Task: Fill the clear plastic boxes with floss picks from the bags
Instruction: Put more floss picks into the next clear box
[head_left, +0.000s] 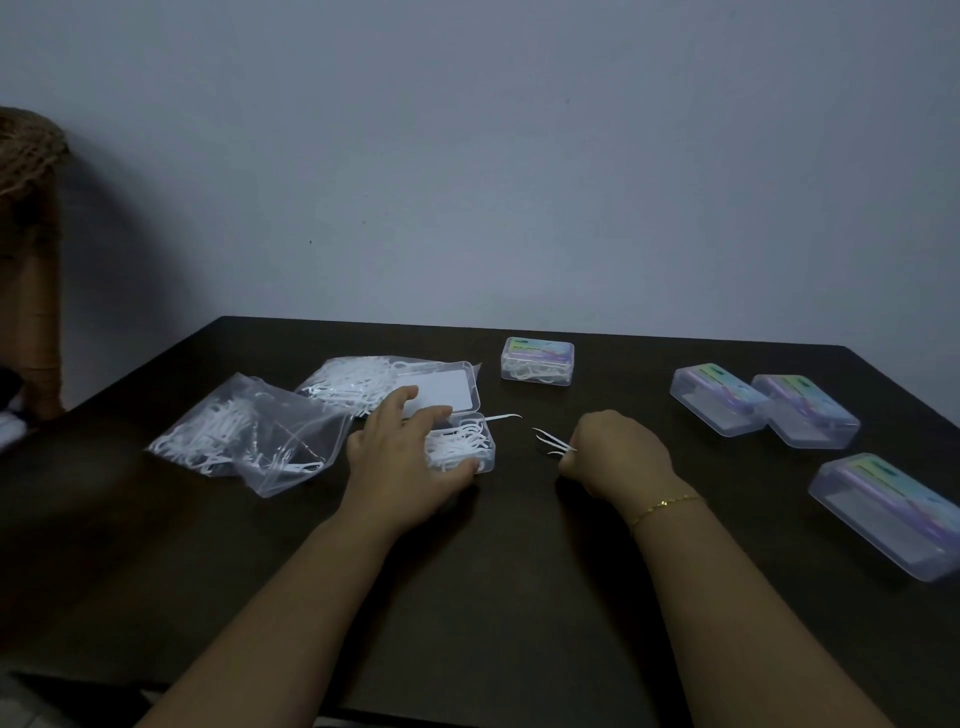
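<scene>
An open clear box (467, 441) full of white floss picks sits mid-table, its lid (447, 389) folded back behind it. My left hand (402, 462) wraps round the box's left and front side, thumb at the front rim. One pick (506, 417) pokes out over the box's right edge. To the right, my right hand (615, 454) grips a few floss picks (553, 441) in a fist, their tips pointing left. Two clear bags of picks lie to the left, one near (244, 436) and one further back (358, 379).
A closed, filled box (537, 361) stands at the back centre. Three closed clear boxes with coloured labels sit on the right: two side by side (719, 397) (805, 410) and one nearer (893, 512). A wicker chair (31, 249) stands off the dark table's (519, 597) left.
</scene>
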